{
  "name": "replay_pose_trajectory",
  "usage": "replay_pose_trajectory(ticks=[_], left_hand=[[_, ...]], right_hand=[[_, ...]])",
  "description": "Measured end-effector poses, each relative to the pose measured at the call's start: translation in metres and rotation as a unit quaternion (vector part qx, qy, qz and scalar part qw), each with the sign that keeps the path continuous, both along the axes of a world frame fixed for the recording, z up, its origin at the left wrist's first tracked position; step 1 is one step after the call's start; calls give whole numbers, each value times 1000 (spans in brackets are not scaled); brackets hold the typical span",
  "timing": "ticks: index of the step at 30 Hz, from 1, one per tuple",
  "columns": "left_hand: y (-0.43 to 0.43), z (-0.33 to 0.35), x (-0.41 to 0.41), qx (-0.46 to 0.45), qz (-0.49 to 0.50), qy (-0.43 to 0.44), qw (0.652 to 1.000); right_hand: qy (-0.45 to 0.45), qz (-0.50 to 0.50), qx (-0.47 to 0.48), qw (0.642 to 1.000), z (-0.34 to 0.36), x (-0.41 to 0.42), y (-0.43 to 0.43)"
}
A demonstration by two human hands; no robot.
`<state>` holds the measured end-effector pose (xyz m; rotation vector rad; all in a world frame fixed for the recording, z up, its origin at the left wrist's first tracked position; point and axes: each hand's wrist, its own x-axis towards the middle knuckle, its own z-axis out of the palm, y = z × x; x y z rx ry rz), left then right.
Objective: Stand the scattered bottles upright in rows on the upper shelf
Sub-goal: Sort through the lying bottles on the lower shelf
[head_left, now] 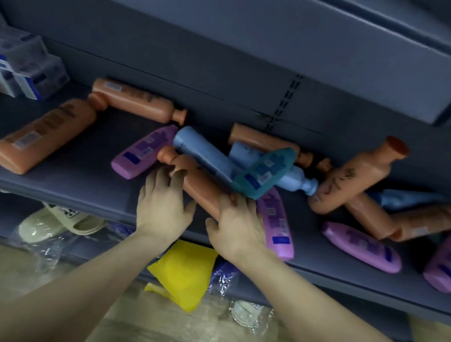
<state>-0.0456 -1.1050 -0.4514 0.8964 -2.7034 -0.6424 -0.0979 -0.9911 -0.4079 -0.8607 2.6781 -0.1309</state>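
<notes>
My left hand [163, 206] lies open, fingers spread, their tips on the neck end of an orange bottle [198, 186] that lies on its side near the front edge of the upper shelf [79, 184]. My right hand [237, 223] rests flat on the same bottle's base end. Its fingers look loose, though the blur makes that hard to judge. Neither hand has a closed grip.

The shelf is a dark grey, matte board with a rounded front lip. Behind it is a grey back panel [175, 55] with a slotted upright. A second grey shelf [341, 44] hangs above.

The bottles look like smooth plastic with flattened bodies, narrow necks and printed labels. None stands upright. A blue bottle [206, 155] lies across the one under my hands, and a teal bottle [264, 171] lies over the blue one. A purple bottle [143, 152] lies just beside my left fingertips, and a second purple bottle [276, 222] touches my right hand.

Toward the left end, a long orange bottle [40, 136] and a back orange bottle [134, 101] meet at an angle. Toward the right end, a tilted orange bottle [356, 175] leans on the heap, with a third purple bottle [363, 246] near the front edge.

Boxes [22, 68] are stacked in the back left corner. On the lower shelf are a pale slipper [59, 222] in clear wrap and a yellow pack [184, 271]. The floor [2, 273] looks like pale wood.
</notes>
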Motion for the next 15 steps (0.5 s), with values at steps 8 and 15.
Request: replay_pose_trajectory(ticks=[8, 15], left_hand=[[53, 10, -42, 30, -57, -6, 998], [80, 7, -76, -30, -113, -18, 993]], right_hand=[[8, -45, -24, 999, 0, -28, 48], [14, -67, -22, 997, -5, -45, 74]])
